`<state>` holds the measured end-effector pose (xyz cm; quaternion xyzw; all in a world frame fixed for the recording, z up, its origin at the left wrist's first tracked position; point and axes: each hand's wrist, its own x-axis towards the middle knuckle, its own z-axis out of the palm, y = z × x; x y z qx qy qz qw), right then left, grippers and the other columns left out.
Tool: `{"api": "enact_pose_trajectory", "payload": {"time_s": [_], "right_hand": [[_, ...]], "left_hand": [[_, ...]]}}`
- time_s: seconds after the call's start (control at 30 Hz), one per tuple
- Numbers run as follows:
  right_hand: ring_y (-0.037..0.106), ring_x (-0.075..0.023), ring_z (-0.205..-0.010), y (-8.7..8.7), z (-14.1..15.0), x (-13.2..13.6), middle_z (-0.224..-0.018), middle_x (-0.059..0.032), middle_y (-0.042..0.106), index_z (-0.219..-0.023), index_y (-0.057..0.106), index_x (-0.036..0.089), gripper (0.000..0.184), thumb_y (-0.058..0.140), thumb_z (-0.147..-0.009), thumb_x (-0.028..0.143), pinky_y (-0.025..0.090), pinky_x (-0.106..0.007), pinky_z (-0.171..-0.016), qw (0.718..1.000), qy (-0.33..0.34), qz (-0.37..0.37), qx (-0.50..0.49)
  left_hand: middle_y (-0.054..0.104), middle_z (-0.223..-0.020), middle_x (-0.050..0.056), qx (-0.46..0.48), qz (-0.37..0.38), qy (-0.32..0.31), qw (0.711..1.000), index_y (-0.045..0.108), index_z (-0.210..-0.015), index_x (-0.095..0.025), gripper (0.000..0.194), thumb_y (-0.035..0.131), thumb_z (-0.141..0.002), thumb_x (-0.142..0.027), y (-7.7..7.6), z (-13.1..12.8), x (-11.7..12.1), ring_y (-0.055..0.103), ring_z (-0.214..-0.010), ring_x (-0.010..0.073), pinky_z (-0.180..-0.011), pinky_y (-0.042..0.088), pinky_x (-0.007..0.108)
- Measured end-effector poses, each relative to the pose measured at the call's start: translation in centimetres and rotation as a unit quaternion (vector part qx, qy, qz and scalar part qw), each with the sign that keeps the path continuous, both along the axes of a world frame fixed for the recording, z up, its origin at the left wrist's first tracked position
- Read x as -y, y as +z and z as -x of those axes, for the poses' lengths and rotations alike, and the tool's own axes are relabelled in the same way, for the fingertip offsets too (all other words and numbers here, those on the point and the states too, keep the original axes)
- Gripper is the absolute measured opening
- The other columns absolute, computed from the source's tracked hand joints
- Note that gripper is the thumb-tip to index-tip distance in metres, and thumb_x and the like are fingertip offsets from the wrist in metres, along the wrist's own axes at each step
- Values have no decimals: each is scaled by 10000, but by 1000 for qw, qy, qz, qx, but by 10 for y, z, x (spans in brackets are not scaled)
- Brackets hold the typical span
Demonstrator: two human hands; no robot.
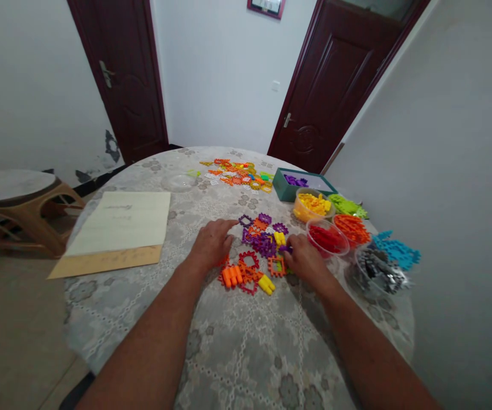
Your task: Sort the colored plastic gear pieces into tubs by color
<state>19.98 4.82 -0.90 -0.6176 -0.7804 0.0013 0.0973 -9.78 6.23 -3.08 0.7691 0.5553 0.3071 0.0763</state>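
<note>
A loose pile of plastic building pieces lies on the table between my hands. My left hand (212, 244) rests at the pile's left side, index finger stretched towards a dark purple square frame piece (245, 220) and thumb apart. At the right side, my right hand (304, 256) pinches a small purple building piece (286, 249). Between them are purple pieces (265, 245), an orange square frame piece (277, 266) and a red gear-edged piece (249, 260). Nearer to me lie an orange ribbed piece (232, 277) and a yellow piece (266, 285).
Tubs of yellow (312, 205), red (327, 237) and grey pieces (378, 272) stand at the right, near blue pieces (397, 249) and a green box (286, 190). More mixed pieces (241, 173) lie at the back. Paper sheets (120, 219) lie at left, beyond them a stool (15, 188).
</note>
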Motion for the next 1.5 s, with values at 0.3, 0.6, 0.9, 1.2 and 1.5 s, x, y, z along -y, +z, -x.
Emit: {"api": "enact_pose_trajectory", "payload": {"time_s": [0.3,0.6,0.9,1.2,1.5], "right_hand": [[621,-254,-1131,-10,27,10,-1257,-128,641,-1362,563,199,398,519,-966,182,492,-366,-984,977,119,-78,-158],[603,-230,-1010,-15,39,9,-1137,-110,597,-1160,672,204,198,557,-998,189,501,-322,-901,993,107,-13,-57],[600,-247,-1155,-15,38,12,-1328,-135,543,-1171,628,215,228,525,-988,128,527,-380,-1021,983,132,-49,-121],[499,-295,-1384,-16,26,9,-1335,-158,587,-1143,596,211,187,527,-969,202,428,-480,-1166,950,139,-114,-254],[575,-267,-1300,-10,28,15,-1320,-136,632,-1121,598,215,159,554,-972,248,441,-434,-1132,937,123,-99,-312]], "left_hand": [[698,-1284,93,-51,8,-61,997,663,-1353,-270,429,558,-957,-144,10,-18,9,624,-1180,262,-1047,498,415],[664,-1361,103,-90,27,-67,993,700,-1291,-274,373,632,-939,-174,3,-29,11,602,-1251,273,-1073,490,430],[691,-1264,106,-129,32,-31,991,702,-1247,-277,322,672,-930,-234,1,-32,5,624,-1171,285,-1020,495,425],[695,-1149,113,-141,37,-22,989,717,-1096,-249,175,699,-927,-289,4,-33,3,626,-1090,300,-936,511,422],[666,-1170,91,78,20,-60,995,610,-1149,-239,188,465,-1045,-296,21,-41,14,619,-1120,234,-1028,500,406]]}}
